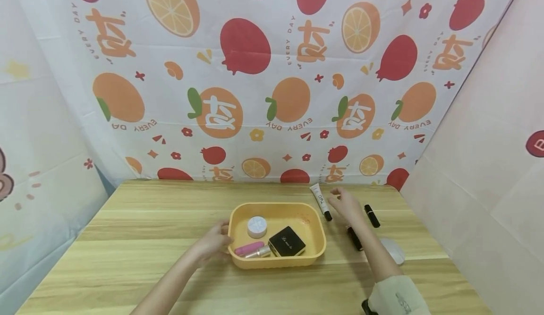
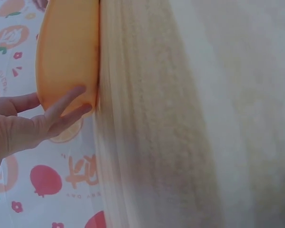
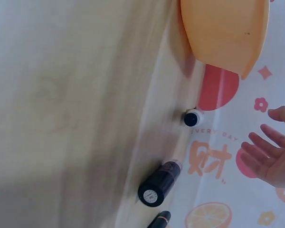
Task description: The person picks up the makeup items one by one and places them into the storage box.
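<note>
A yellow plastic basket (image 1: 293, 260) stands on the wooden table. My left hand (image 1: 214, 242) holds it at its left end, fingers along the outer wall and a digit at the rim; the left wrist view shows the same hand (image 2: 28, 124). Inside lie a round white case (image 1: 257, 227), a pink tube (image 1: 249, 249), a silvery lipstick (image 1: 258, 252) and a black square compact (image 1: 286, 242). My right hand (image 1: 345, 207) hovers with loosely bent, empty fingers beside a white squeeze tube (image 1: 319, 200) with a black cap; its fingers (image 3: 263, 152) appear spread in the right wrist view.
Right of the basket lie a black bottle (image 1: 354, 239), partly behind my right forearm, and a slim black lipstick (image 1: 372, 216). A round whitish item (image 1: 393, 251) sits near the forearm. A fruit-printed curtain (image 1: 272, 131) borders the table's far edge.
</note>
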A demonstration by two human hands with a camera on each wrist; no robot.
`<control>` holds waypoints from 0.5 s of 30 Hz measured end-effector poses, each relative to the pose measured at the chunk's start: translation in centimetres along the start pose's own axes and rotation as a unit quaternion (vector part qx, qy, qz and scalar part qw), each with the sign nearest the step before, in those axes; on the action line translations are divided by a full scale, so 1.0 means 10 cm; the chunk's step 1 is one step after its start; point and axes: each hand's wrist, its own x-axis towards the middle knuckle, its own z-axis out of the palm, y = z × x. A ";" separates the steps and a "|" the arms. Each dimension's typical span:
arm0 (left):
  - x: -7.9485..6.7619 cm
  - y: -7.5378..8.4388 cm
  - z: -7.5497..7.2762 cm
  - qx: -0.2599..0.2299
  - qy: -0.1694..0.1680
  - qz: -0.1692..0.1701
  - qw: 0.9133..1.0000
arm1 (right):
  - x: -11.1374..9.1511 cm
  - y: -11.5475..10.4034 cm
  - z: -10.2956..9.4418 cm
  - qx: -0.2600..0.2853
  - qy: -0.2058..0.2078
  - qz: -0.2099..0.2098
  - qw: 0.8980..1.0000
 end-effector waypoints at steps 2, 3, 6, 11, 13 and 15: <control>0.00 0.00 -0.01 -0.005 -0.004 -0.001 1.000 | 0.07 0.00 0.01 -0.008 -0.006 -0.001 1.000; 0.00 0.00 -0.01 -0.008 -0.004 -0.003 1.000 | 0.10 0.00 0.02 -0.011 -0.008 0.001 1.000; 0.01 -0.01 -0.02 -0.015 -0.011 -0.005 1.000 | 0.17 0.02 0.08 -0.022 -0.010 0.010 1.000; 0.00 -0.02 -0.04 -0.022 -0.019 -0.006 1.000 | 0.25 0.06 0.17 -0.030 -0.016 0.028 0.999; 0.00 -0.03 -0.04 -0.024 -0.018 -0.007 1.000 | 0.26 0.07 0.20 -0.032 -0.021 0.030 0.999; -0.01 -0.03 -0.04 -0.024 -0.018 -0.007 1.000 | 0.28 0.09 0.24 -0.035 -0.025 0.030 0.999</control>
